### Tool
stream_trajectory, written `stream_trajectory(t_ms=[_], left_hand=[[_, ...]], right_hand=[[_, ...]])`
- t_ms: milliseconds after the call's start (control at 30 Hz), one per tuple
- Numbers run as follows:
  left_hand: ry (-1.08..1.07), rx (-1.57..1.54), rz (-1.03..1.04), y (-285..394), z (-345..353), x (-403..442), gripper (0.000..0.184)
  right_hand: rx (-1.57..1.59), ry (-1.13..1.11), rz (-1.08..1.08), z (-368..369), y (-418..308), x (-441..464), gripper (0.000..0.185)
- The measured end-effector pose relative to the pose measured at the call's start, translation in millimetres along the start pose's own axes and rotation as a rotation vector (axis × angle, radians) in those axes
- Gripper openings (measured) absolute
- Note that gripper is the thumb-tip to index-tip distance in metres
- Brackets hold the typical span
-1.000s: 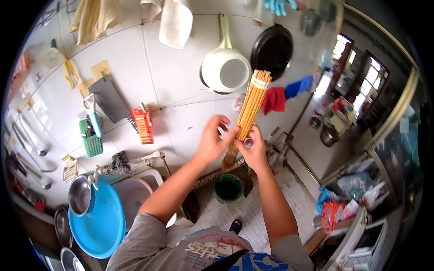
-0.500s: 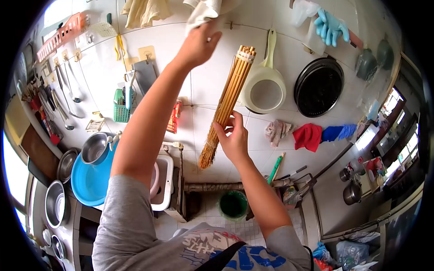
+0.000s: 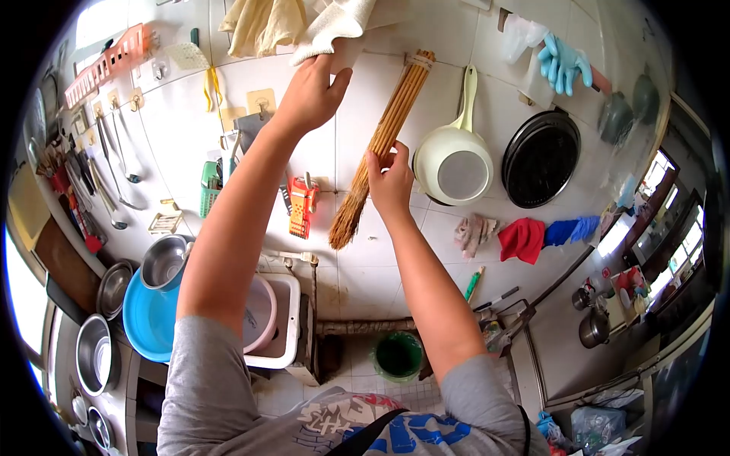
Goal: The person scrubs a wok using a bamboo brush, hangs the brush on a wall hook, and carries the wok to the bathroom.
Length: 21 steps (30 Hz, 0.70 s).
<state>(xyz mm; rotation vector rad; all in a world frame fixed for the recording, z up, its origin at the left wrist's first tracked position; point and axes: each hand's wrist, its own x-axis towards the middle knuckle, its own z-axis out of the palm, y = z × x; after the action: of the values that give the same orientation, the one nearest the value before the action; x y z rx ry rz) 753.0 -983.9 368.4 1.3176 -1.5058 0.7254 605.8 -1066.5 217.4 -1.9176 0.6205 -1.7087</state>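
Note:
My right hand [image 3: 391, 181] is closed around the middle of a bundled stick brush [image 3: 388, 125], whose tied end points up and whose frayed bristles point down to the left. Raised at the upper left, my left hand [image 3: 310, 95] has its fingertips at the lower edge of a white cloth [image 3: 334, 29] on the wall. Its thumb stands apart; the fingertips are partly hidden, so a grip cannot be made out. A beige cloth [image 3: 262, 26] hangs just left of the white one. Right of the brush hangs a pale green pan [image 3: 454, 163].
A black round lid [image 3: 541, 159] and blue gloves [image 3: 563, 64] hang at the right. Below them are a red cloth [image 3: 522, 240] and a blue cloth [image 3: 560, 232]. A blue basin [image 3: 149, 319] and a white sink [image 3: 287, 346] stand lower left, a green bucket [image 3: 398, 356] below.
My left hand has left the brush and gone up to the white cloth. My right hand has kept hold of the brush and raised it. The view has shifted.

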Motion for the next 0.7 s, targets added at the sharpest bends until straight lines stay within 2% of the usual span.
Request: stream_trajectory(t_ms=[233,700], left_hand=[[0.043,-0.073,0.115,-7,9,-6,0.032],[-0.024,-0.071,0.086,2,21,-9,0.036]], right_hand=[[-0.146,0.068,0.010,4,-2,20,0.045],[-0.214,0.039,0.032,2,5,18,0.045]])
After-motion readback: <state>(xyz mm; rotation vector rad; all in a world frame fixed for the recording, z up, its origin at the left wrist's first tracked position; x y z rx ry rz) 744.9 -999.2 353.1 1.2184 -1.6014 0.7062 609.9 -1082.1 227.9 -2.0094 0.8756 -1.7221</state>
